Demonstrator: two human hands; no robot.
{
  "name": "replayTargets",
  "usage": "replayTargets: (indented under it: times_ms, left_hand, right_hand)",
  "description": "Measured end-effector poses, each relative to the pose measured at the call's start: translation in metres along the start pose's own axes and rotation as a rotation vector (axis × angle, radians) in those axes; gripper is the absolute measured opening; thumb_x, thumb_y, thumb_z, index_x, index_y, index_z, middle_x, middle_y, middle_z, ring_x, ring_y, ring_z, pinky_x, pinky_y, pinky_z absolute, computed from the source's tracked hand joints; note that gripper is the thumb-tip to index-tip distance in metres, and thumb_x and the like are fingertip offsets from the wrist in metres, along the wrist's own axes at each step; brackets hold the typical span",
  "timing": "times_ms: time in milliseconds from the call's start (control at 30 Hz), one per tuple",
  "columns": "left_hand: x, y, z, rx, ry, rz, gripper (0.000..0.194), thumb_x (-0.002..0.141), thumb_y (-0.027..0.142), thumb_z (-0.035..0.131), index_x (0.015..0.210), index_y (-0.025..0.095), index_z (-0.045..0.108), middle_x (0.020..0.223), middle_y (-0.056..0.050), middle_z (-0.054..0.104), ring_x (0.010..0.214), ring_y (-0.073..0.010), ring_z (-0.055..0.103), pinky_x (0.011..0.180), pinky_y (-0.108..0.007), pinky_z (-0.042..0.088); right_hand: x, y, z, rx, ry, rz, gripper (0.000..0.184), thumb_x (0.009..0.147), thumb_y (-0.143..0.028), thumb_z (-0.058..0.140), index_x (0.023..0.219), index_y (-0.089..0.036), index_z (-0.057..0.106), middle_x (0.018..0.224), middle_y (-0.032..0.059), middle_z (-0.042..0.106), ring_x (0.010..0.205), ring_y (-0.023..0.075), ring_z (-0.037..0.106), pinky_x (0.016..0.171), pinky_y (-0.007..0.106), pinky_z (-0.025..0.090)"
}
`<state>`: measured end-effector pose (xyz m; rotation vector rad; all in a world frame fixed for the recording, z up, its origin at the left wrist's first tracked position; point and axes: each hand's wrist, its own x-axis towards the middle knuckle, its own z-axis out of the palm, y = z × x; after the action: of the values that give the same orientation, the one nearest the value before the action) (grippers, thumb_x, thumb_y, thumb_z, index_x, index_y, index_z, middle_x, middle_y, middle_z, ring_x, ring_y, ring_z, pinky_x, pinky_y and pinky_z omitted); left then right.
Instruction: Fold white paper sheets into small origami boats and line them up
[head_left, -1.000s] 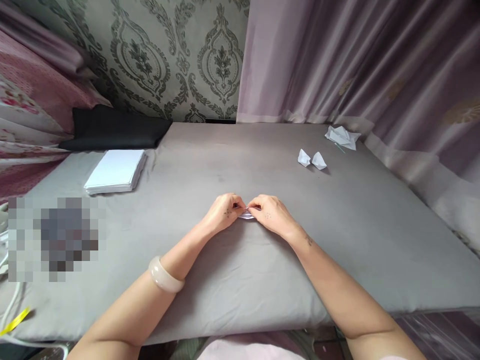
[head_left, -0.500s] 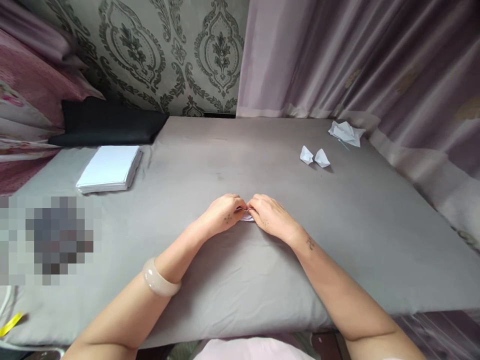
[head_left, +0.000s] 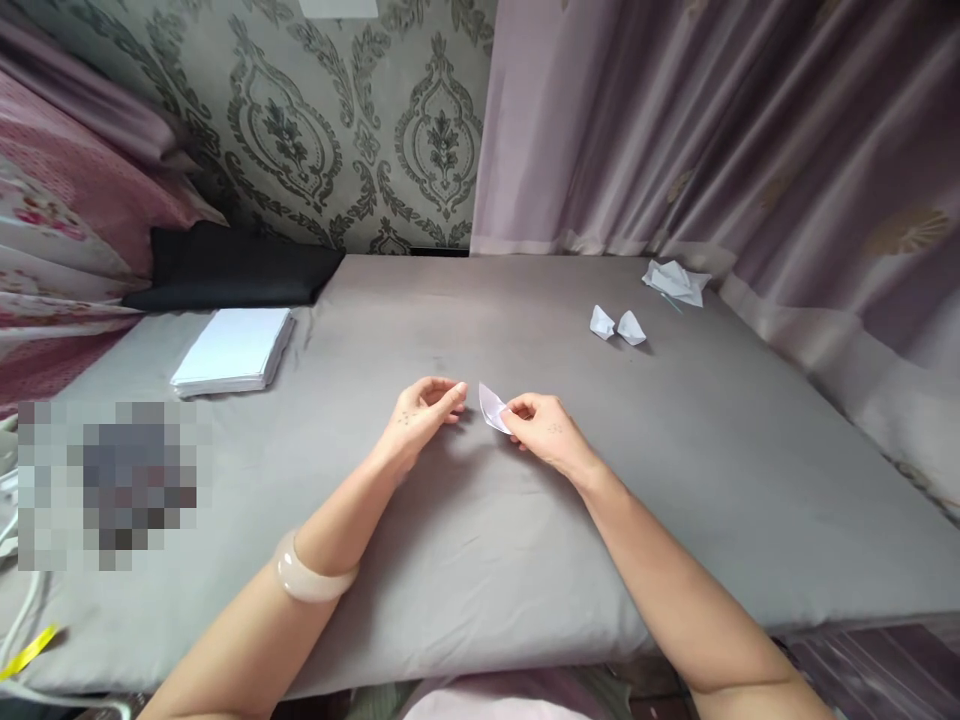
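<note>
A small piece of folded white paper [head_left: 491, 408] is pinched by one end between the thumb and fingers of my right hand [head_left: 549, 428]. Its pointed free end tilts up toward the left. My left hand [head_left: 424, 412] is just left of the paper, apart from it, with nothing in it; its thumb and fingers are slightly curled with gaps between them. Both hands are over the middle of the grey-covered table [head_left: 465, 560].
Two folded paper shapes [head_left: 616, 326] sit at the right, with a pile of folded white paper [head_left: 677, 283] behind them. A stack of white sheets [head_left: 234, 350] lies at the left, near a black cloth [head_left: 240, 268]. A yellow strip [head_left: 30, 652] and white cable [head_left: 22, 615] are front left.
My left hand has let go of the folded paper and moved left. My right hand keeps hold of it, now tilted up and more in sight. The camera view has shifted slightly.
</note>
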<state>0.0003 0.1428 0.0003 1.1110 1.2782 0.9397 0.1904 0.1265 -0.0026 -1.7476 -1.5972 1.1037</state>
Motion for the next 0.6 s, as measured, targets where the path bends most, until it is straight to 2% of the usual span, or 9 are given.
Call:
replayTargets:
  times_ms: [133, 200, 300, 433, 600]
  left_hand:
    - [-0.014, 0.005, 0.016, -0.272, -0.16, -0.085, 0.044, 0.072, 0.027, 0.072, 0.11, 0.012, 0.057, 0.108, -0.013, 0.066, 0.095, -0.0195, 0.065, 0.086, -0.034, 0.053]
    - [-0.019, 0.007, 0.022, -0.357, -0.248, -0.113, 0.045, 0.07, 0.019, 0.069, 0.112, 0.012, 0.056, 0.107, -0.012, 0.066, 0.094, -0.019, 0.065, 0.086, -0.035, 0.053]
    - [-0.02, 0.005, 0.024, -0.361, -0.282, -0.132, 0.042, 0.07, 0.012, 0.061, 0.112, 0.011, 0.058, 0.105, -0.011, 0.067, 0.09, -0.0174, 0.064, 0.084, -0.032, 0.052]
    - [-0.015, -0.002, 0.019, -0.321, -0.346, -0.085, 0.039, 0.071, 0.01, 0.052, 0.108, 0.011, 0.063, 0.1, -0.01, 0.068, 0.089, -0.018, 0.065, 0.082, -0.03, 0.051]
    - [-0.012, -0.009, 0.018, -0.258, -0.337, -0.031, 0.028, 0.076, 0.019, 0.059, 0.102, 0.012, 0.068, 0.09, -0.007, 0.07, 0.083, -0.0174, 0.065, 0.082, -0.031, 0.051]
  right_hand:
    - [-0.006, -0.003, 0.012, 0.009, 0.172, -0.035, 0.014, 0.077, -0.03, 0.055, 0.083, -0.02, 0.062, 0.074, 0.0018, 0.069, 0.065, 0.0145, 0.064, 0.059, 0.025, 0.049]
    - [-0.009, -0.006, 0.017, 0.028, 0.186, -0.047, 0.013, 0.077, -0.029, 0.055, 0.086, -0.02, 0.058, 0.071, 0.0002, 0.068, 0.064, 0.0147, 0.065, 0.06, 0.025, 0.05]
    - [-0.011, -0.006, 0.021, 0.048, 0.184, -0.057, 0.013, 0.076, -0.029, 0.055, 0.087, -0.021, 0.056, 0.066, -0.0018, 0.067, 0.063, 0.015, 0.065, 0.059, 0.025, 0.05]
    - [-0.01, -0.003, 0.025, 0.05, 0.176, -0.075, 0.01, 0.078, -0.029, 0.053, 0.083, -0.022, 0.058, 0.063, -0.0019, 0.067, 0.064, 0.0155, 0.065, 0.058, 0.025, 0.048]
    - [-0.012, -0.006, 0.026, 0.066, 0.156, -0.065, 0.011, 0.078, -0.031, 0.052, 0.08, -0.022, 0.059, 0.064, -0.0015, 0.067, 0.06, 0.0147, 0.064, 0.056, 0.024, 0.046]
